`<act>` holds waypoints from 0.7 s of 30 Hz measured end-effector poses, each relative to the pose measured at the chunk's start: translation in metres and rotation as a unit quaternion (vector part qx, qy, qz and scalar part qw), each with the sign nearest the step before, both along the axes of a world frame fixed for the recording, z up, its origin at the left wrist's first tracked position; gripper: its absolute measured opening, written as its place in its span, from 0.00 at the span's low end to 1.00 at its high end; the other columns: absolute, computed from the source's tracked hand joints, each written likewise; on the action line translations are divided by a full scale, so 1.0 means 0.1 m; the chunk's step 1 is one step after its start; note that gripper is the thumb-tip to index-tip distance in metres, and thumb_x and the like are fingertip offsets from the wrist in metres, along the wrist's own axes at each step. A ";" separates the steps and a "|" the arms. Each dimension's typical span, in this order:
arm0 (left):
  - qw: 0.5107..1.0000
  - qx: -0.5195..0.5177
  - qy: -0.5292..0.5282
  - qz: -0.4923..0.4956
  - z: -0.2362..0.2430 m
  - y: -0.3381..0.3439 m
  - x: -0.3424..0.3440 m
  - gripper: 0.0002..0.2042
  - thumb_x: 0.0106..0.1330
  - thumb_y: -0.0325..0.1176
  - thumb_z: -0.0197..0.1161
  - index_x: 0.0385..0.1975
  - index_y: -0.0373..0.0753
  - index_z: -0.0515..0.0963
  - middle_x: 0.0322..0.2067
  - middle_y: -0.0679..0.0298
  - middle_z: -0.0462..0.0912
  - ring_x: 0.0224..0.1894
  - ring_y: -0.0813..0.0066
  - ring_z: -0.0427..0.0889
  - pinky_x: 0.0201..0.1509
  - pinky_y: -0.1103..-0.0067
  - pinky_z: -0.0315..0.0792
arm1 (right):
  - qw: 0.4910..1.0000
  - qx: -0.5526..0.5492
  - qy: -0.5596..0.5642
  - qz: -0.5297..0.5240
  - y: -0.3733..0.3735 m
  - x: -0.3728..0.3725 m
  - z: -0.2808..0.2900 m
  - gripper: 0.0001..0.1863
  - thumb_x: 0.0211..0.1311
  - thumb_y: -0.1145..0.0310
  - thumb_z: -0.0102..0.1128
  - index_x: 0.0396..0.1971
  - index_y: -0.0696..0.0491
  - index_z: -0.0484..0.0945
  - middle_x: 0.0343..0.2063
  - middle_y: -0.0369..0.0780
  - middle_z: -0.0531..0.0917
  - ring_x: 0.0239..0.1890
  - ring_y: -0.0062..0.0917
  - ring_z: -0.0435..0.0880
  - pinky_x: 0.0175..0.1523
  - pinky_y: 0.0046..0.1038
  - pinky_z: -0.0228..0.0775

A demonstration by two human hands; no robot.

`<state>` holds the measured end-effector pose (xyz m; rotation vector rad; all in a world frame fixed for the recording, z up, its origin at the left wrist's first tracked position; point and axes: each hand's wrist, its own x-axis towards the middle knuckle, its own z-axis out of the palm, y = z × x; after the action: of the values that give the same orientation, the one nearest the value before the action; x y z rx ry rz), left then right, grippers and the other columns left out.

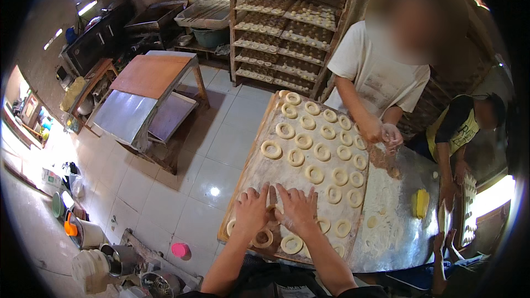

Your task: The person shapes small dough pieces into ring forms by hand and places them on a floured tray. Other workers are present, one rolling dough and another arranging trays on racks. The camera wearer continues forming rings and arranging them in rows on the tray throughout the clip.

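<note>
Floury tan wooden board (pixel 249 181): loads of pale round dough rings (pixel 314 174), kinda loose rows
Grey metal tabletop (pixel 406 249): white flour smear (pixel 393 201), plus some blocky yellow thing (pixel 420 204)

Sm. bakery wkshop: dough rings (pixel 314 181) on floury table (pixel 397 237) nr ctr, tall rack (pixel 232 33) w/ dough pcs (pixel 262 8) far.

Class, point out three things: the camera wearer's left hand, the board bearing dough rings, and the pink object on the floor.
Left hand (pixel 251 208): head view, back of the hand.
Board (pixel 258 173): head view, bare surface near its left edge.
Pink object (pixel 179 250): head view, middle of its top.
</note>
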<state>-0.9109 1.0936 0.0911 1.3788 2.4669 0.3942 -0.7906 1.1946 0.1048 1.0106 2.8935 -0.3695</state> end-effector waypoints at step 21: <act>0.942 0.202 -0.214 -0.160 0.06 0.78 1.35 0.24 0.63 0.35 0.65 0.60 0.39 0.72 0.38 0.54 0.81 0.36 0.60 0.82 0.41 0.68 0.78 | 0.912 0.024 0.075 -0.402 0.96 3.13 -0.67 0.19 0.56 0.58 0.68 0.42 0.56 0.78 0.49 0.52 0.78 0.50 0.45 0.79 0.49 0.42 0.71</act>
<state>-0.7762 1.1720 0.0968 1.6043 1.8341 1.0404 -0.4771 1.2903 0.0377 2.2408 2.4478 -0.4116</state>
